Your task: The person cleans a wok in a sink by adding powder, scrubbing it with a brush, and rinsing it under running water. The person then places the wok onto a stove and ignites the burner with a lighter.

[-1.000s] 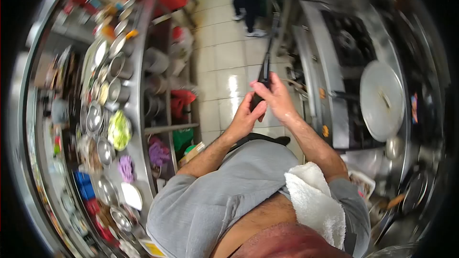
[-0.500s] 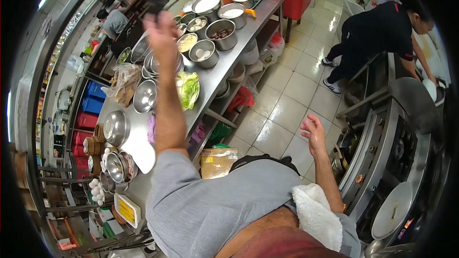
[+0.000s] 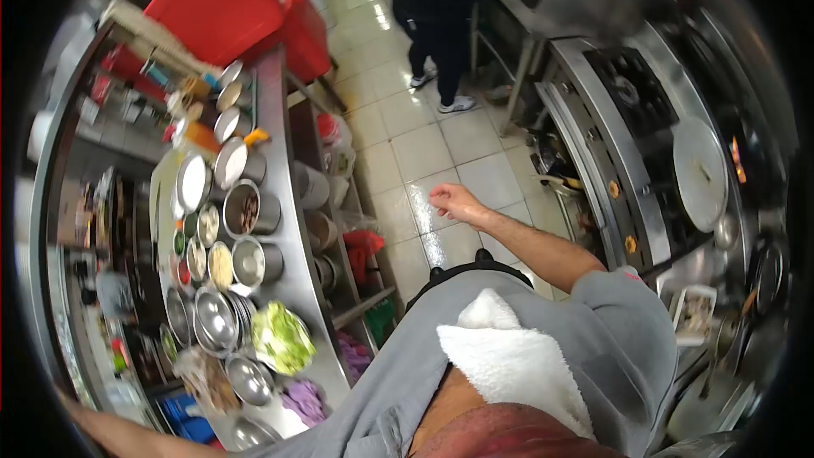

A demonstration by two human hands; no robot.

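My right hand (image 3: 454, 202) is over the tiled floor in front of my body, its fingers curled in, and nothing shows in them. My left forearm (image 3: 136, 439) stretches out to the far lower left, and the hand itself is lost past the dark edge of the view. Near that arm are a brown-filled plastic bag (image 3: 206, 380), steel bowls (image 3: 249, 379) and a purple cloth (image 3: 303, 401) on the steel counter (image 3: 318, 309). Lettuce (image 3: 281, 337) lies beside them. A white towel (image 3: 517, 360) rests over my chest.
Steel pots (image 3: 252, 207) with food line the counter at left, near red bins (image 3: 216, 8). A stove (image 3: 657, 148) with a round lid (image 3: 700, 174) runs along the right. Ahead, a person in dark clothes (image 3: 441, 0) leans over a work surface.
My left hand, earlier raised over the pots with a dark object, has swung out of view at the lower left. My right hand's fingers have curled. The view has turned toward the stove.
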